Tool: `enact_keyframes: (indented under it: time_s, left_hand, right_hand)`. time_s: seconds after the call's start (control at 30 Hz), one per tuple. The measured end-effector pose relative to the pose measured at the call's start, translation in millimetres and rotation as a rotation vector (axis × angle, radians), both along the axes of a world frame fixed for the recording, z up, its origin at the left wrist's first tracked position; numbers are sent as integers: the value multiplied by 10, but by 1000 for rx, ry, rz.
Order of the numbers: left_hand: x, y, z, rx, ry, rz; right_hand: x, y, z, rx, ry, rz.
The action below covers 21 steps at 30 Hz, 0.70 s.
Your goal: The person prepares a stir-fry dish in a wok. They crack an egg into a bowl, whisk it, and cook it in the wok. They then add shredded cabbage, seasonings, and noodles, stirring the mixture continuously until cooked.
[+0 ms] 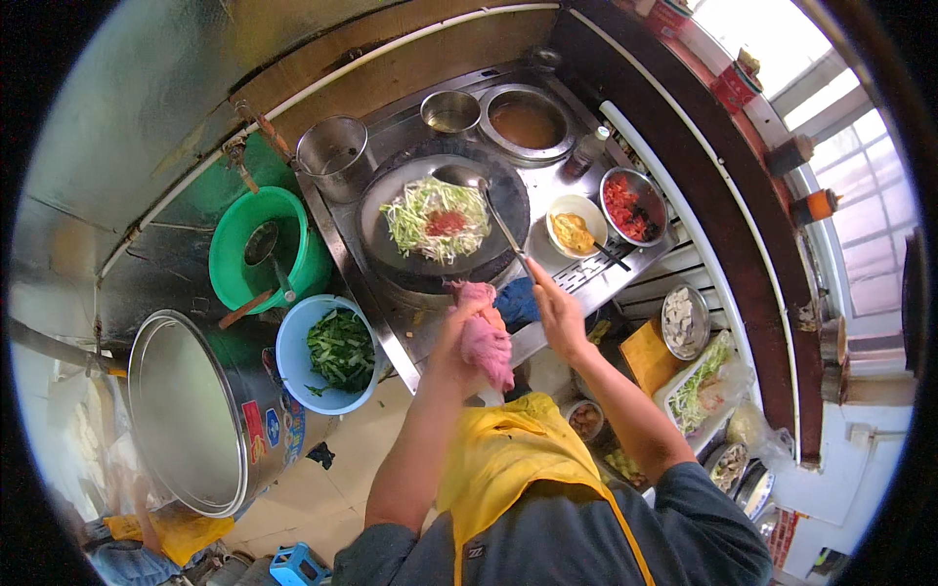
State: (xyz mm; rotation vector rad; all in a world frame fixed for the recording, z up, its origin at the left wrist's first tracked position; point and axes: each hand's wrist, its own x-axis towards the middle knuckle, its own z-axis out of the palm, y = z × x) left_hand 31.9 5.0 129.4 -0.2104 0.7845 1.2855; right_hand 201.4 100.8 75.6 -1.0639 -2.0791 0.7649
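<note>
A wok (404, 167) sits over the round burner of a steel stove. Inside it lies a heap of pale green shredded vegetables (410, 220), topped by a patch of red seasoning (445, 223). My left hand (456, 338) grips a bunched pink cloth (489, 359) at the wok's near edge; any handle under the cloth is hidden. In my right hand (560, 311) is the long handle of a metal ladle (504, 225). Its bowl rests over the far right part of the wok, beside the vegetables. A blue cloth (517, 300) lies between my hands on the stove's front.
Right of the wok stand a bowl of yellow food (570, 228), a bowl of chopped red food (621, 198) and a bottle (586, 152). Behind are steel pots (333, 150). Leftward are a green bucket (220, 256), a blue basin of greens (293, 351), a large vat (187, 417) and another person (157, 538).
</note>
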Motion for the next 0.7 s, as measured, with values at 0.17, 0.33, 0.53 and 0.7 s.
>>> enact_keyframes:
  time_s: [0.17, 0.33, 0.53, 0.7]
  left_hand:
    - [-17, -830, -982, -153, 542, -162]
    - [-270, -874, -725, -72, 508, -134]
    - [-511, -280, -622, -9, -23, -126]
    - [-495, -335, -526, -86, -11, -68]
  right_hand:
    - [100, -194, 541, -24, 46, 37]
    - [-158, -124, 1008, -276, -238, -1]
    - [-603, 10, 382, -254, -519, 116]
    - [-295, 93, 987, -338, -644, 165]
